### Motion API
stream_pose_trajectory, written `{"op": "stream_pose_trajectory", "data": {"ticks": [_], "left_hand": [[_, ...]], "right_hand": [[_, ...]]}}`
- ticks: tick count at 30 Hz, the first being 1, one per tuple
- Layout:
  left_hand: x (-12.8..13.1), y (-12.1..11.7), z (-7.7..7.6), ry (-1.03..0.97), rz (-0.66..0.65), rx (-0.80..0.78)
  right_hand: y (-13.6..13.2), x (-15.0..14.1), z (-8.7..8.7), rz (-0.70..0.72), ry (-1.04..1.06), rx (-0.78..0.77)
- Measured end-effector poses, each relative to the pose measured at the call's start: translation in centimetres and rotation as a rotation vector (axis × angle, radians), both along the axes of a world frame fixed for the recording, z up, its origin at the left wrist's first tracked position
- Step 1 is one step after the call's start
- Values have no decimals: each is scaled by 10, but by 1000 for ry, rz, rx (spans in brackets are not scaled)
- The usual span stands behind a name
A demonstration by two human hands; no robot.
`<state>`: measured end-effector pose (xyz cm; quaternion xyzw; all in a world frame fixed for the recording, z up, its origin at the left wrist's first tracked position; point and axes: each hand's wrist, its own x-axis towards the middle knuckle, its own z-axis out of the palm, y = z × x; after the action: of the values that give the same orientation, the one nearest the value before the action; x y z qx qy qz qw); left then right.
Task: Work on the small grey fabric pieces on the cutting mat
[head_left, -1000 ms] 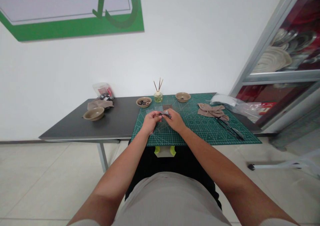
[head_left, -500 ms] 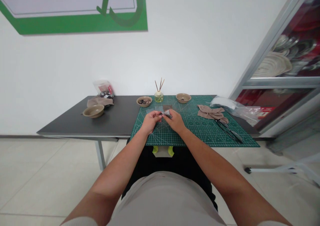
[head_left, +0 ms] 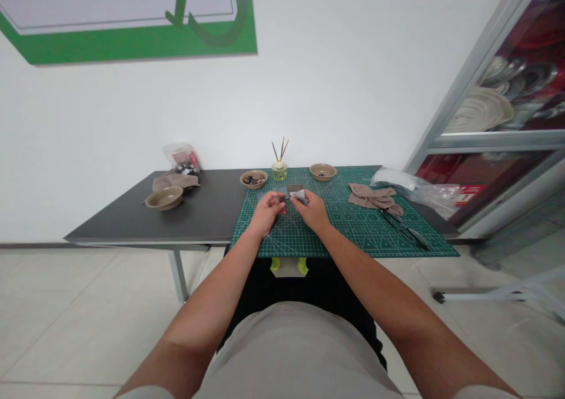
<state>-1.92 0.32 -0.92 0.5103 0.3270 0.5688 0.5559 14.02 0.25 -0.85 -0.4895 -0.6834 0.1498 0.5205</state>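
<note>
Because the dark piece [head_left: 283, 199] looks small, my left hand [head_left: 266, 212] is pinching it finely while my right hand [head_left: 313, 210] is grasping a grey cloth [head_left: 299, 195] close beside, probably for steadiness, mid-frame over the green mat [head_left: 348, 231].

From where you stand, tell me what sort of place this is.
Probably an indoor craft workspace: a green gridded mat lies on a dark table, a bowl holds small pieces, and the right hand pinches something grey.
</note>
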Motion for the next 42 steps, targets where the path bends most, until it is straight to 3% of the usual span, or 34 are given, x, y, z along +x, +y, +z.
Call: {"op": "stream_pose_trajectory", "data": {"ticks": [14, 25, 32, 42], "left_hand": [[1, -1, -1, 103, 53, -2], [2, 3, -5, 109, 84, -103], [2, 6, -10, 268, 147, -63], [4, 0, -2, 168, 167, -83]], "right_hand": [[3, 1, 1, 100, -82, -30], [7, 2, -2, 151, -139, -44], [5, 1, -2, 83, -218, -88], [2, -1, 2, 103, -228, -44]]}}
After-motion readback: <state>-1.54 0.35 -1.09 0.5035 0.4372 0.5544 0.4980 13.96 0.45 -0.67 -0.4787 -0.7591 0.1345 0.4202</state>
